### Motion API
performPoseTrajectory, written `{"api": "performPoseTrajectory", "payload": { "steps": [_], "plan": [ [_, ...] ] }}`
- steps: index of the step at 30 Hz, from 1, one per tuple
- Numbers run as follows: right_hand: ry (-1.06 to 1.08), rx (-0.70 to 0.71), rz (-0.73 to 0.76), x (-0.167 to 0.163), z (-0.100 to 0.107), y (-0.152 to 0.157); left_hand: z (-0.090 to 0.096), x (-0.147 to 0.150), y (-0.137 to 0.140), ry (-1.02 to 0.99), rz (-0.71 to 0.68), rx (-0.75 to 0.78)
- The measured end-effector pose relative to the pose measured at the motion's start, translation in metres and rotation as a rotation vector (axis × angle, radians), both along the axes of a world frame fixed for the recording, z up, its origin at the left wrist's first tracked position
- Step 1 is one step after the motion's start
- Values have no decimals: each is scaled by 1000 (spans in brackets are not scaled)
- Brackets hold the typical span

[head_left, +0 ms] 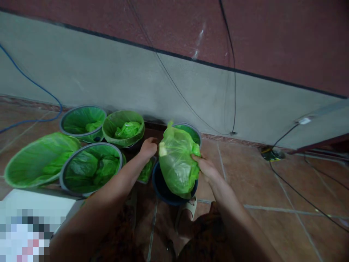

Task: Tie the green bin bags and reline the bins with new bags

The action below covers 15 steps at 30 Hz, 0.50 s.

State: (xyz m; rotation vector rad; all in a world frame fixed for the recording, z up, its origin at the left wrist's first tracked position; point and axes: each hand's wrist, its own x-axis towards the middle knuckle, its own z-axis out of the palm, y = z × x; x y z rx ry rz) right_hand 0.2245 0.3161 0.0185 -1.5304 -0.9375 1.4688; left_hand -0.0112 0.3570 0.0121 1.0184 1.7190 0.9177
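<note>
A puffed green plastic bag (178,163) hangs in front of me, over a dark blue bin (163,191) on the floor. The bag hides most of the bin's mouth. My right hand (205,166) is closed on the bag's right side, the fingers gathering the plastic. At the bag's upper left edge, my left hand (149,147) is closed with its fingertips at the plastic; the exact grip is partly hidden. Behind the bag stands another bin (200,136) with a green liner, its grey rim partly covered.
To the left stand several green-lined bins, including a grey-rimmed bin (63,182) and a green-covered bin (105,131). A white surface (40,198) lies at lower left. A blue cable (38,85) and a black cable (297,194) run across the tiled floor (240,174).
</note>
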Motion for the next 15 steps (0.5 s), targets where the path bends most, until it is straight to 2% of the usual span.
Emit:
{"api": "performPoseTrajectory", "payload": {
  "steps": [2, 3, 5, 7, 12, 15],
  "plan": [
    [-199, 1, 199, 4, -5, -3, 2, -5, 2, 16, -24, -5],
    [-365, 10, 324, 4, -10, -4, 2, -5, 1, 29, -55, -18],
    [-717, 17, 561, 0, -22, -6, 2, 0, -3, 100, -159, -25],
    [-945, 3, 715, -7, -35, -9, 2, 6, -9, 191, -304, -9],
    [-1107, -19, 890, -17, -56, -12, 4, 17, -18, 411, -624, 27],
    [-1098, -2, 888, -13, -61, -8, 3, 23, -21, 539, -738, 19]
  ]
}}
